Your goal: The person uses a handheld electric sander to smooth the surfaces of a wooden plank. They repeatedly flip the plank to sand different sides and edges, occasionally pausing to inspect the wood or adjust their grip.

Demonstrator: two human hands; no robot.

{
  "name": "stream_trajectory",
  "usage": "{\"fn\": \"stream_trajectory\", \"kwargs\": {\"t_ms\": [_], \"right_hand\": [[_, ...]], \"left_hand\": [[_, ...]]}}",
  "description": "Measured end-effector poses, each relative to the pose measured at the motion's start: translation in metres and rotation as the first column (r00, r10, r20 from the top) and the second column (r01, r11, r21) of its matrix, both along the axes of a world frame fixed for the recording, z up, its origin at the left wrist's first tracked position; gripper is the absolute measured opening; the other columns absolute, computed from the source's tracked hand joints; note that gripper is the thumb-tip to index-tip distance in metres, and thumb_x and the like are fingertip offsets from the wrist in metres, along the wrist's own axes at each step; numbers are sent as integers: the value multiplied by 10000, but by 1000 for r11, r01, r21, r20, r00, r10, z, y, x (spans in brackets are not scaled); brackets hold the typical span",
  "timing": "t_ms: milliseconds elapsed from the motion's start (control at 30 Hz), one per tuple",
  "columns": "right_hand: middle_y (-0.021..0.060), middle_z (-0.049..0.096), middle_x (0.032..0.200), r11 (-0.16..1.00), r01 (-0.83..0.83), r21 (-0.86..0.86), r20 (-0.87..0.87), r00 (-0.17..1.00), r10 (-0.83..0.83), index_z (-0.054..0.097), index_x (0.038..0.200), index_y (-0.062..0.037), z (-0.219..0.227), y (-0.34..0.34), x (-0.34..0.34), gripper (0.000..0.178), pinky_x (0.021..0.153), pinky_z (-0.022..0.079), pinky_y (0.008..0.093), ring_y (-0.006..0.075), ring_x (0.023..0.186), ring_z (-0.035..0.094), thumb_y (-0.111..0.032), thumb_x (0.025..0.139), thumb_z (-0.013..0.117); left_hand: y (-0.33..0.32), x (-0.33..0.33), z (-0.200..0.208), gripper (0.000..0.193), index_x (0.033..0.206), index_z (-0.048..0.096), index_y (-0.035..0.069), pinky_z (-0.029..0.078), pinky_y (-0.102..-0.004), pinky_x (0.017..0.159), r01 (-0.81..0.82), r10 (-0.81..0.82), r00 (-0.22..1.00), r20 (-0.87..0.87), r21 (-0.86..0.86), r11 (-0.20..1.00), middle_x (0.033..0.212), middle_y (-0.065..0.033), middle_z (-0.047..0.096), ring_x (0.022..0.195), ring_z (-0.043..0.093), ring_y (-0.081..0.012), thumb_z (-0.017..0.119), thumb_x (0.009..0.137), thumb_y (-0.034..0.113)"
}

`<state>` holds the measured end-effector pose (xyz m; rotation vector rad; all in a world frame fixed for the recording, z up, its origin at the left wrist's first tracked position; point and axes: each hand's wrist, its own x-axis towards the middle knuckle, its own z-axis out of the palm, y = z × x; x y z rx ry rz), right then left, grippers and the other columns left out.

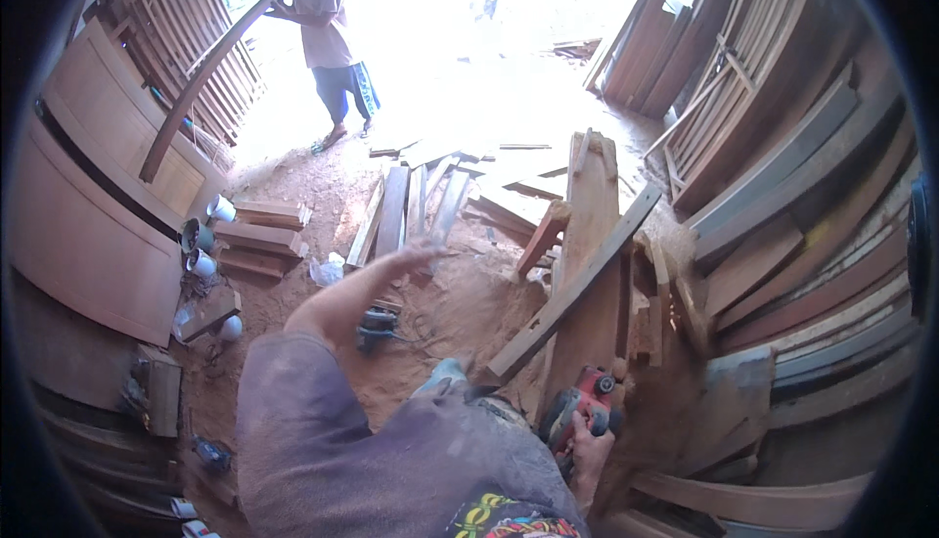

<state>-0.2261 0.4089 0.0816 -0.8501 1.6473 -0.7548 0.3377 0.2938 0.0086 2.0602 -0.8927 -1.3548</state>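
My right hand (590, 447) is wrapped round the handle of a red and black electric planer (593, 399), close to my body. The planer sits at the near end of a thick wooden board (593, 215) that runs away from me. Across this board lies a narrow plank (579, 282), slanting from far right to near left, with a slot cut near its lower end. My left arm reaches forward over the sandy floor. My left hand (421, 256) is blurred and touches nothing I can make out; its fingers are smeared.
A person (328, 44) stands far left, holding a long curved timber (210, 73). Loose planks (394, 207) lie ahead on the floor, near a dark blue power tool (377, 328). Wooden panels (93, 235) lean at left; stacked boards (822, 313) line the right.
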Motion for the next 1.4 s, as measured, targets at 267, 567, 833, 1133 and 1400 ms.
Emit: {"fn": "stream_trajectory", "kwargs": {"t_ms": [267,567,833,1133,1400], "right_hand": [[4,634,695,1000,-12,25,-25,1000,13,701,970,-35,5,-3,-3,205,450,433,302,96,501,561,-200,945,819],[7,625,682,991,33,128,-124,992,-17,687,959,-45,22,-4,-1,220,447,447,327,108,506,568,-218,951,823],[10,616,668,996,33,80,-62,998,-28,662,916,-60,25,-10,-1,246,442,462,327,106,512,572,-223,936,846],[10,636,677,995,81,57,-36,996,-79,688,913,-44,6,3,-2,223,434,472,311,116,485,578,-208,929,838],[14,642,671,997,65,35,-39,997,-64,688,877,-30,14,-7,-1,210,433,479,313,111,490,574,-179,930,827]], "left_hand": [[61,-210,-28,1086,1720,228,111,477,-570,1126,273,-217,779,-588,8,962,1670,-188,396,1454,483,-354,706,951,711],[57,-246,12,754,1490,431,95,530,-311,888,316,-396,652,-647,-243,917,1255,-50,545,1101,569,-127,760,986,548],[46,-206,39,622,1393,566,82,520,-300,876,335,-315,639,-701,-115,935,1264,-30,637,1098,611,-117,782,953,463],[76,-293,10,1088,1699,258,25,333,-393,1232,223,-316,779,-541,-232,947,1623,-167,437,1490,408,-264,822,901,502],[69,-310,-9,1216,1712,145,16,231,-425,1316,214,-380,731,-567,-339,916,1705,-234,291,1603,260,-325,850,867,535]]}}
